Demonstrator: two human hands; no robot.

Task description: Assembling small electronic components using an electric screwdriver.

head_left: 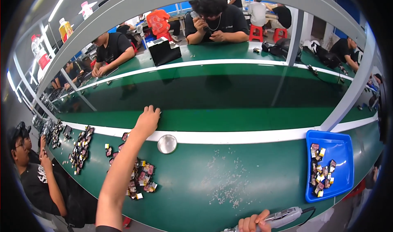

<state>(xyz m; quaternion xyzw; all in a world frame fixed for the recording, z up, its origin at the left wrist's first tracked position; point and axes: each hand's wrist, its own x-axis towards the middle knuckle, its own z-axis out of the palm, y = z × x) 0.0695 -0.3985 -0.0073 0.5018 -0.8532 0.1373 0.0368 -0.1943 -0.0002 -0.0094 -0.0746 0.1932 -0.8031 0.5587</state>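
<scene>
My left arm stretches forward over the white rail, and my left hand (148, 119) is above the near part of the green belt. Its fingers are bent and bunched together; their tips are hidden, so what they hold cannot be made out. At the lower edge, my right hand (254, 224) is wrapped around a grey corded electric screwdriver (286, 217), which lies sideways with its cord end to the right. A round metal dish (167, 144) stands just right of my left forearm. Partly behind that forearm is a heap of small black, pink and yellow-tagged parts (143, 176).
Tiny pale pieces, apparently screws, (229, 183) are scattered mid-table. A blue tray (347, 162) at the right holds more of the small parts. Another pile of parts (81, 150) lies at the left. A grey post (348, 91) rises behind the tray. Across the belt sits a person (217, 25).
</scene>
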